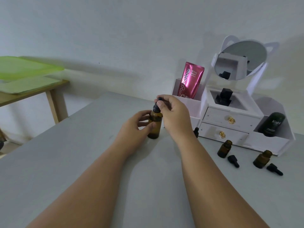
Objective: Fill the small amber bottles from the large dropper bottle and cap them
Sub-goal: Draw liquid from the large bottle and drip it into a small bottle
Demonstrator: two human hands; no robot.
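The large amber dropper bottle (154,125) stands upright on the grey table (82,162). My left hand (136,127) grips its body from the left. My right hand (172,112) pinches the black dropper cap (157,106) on its neck. Two small amber bottles stand uncapped at the right, one (224,148) nearer the middle and one (262,159) further right. A black dropper cap lies beside each, the first (233,161) and the second (274,169). A third black dropper top (196,131) shows behind my right wrist.
A white vanity organiser (230,122) with drawers and a round mirror (240,60) stands at the back right. It holds a pink pouch (190,79), a black bottle (223,97) and a dark green tube (272,124). A wooden side table (32,89) with green sheets stands at the left.
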